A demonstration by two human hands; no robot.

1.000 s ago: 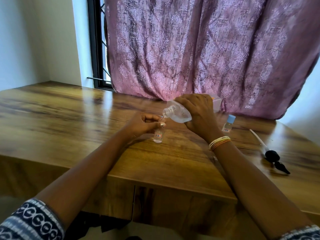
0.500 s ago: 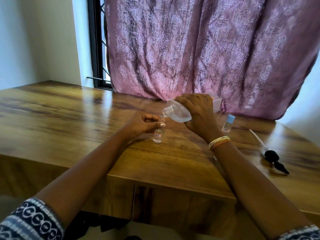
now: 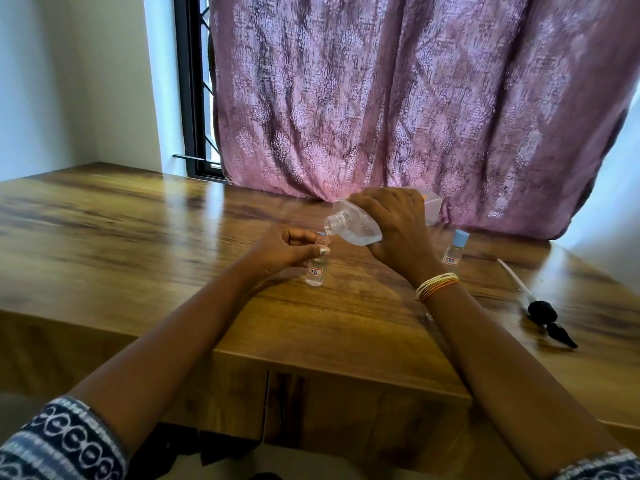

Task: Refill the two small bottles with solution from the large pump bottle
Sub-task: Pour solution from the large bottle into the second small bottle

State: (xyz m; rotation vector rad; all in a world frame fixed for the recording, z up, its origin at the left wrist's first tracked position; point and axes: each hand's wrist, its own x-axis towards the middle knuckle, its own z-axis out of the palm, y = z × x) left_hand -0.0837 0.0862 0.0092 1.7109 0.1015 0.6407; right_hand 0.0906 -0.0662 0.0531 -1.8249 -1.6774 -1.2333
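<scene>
Bottle work mid-counter: your right hand (image 3: 398, 233) has its fingers wrapped round the large bottle (image 3: 353, 225), clear plastic, flat-sided, threaded neck bare, tipped mouth-down to the left. Clear liquid sits in its lower side. Your left hand (image 3: 287, 249) pinches the neck of a small open bottle (image 3: 317, 271), fingers curled, thumb nail across the front. That bottle stands upright on the counter (image 3: 138, 244), clear round plastic, white label with red edging, some liquid at the bottom. The big bottle's mouth sits just above the small one's opening; whether they touch, cannot tell. Second small bottle (image 3: 455, 249) stands behind your right wrist toward the far right corner, pale blue cap on, same sort of label. Thin bangles (image 3: 437, 285), cream and orange, on your right wrist. Pump head (image 3: 542, 311) lies flat near the right edge, black top, long pale tube pointing to the back. Counter is glossy wood-grain, brown with dark streaks, window glare at far left. Mauve patterned curtain (image 3: 415, 98) hangs along the back edge; black window frame (image 3: 192, 98) and white wall (image 3: 69, 81) to its left.
</scene>
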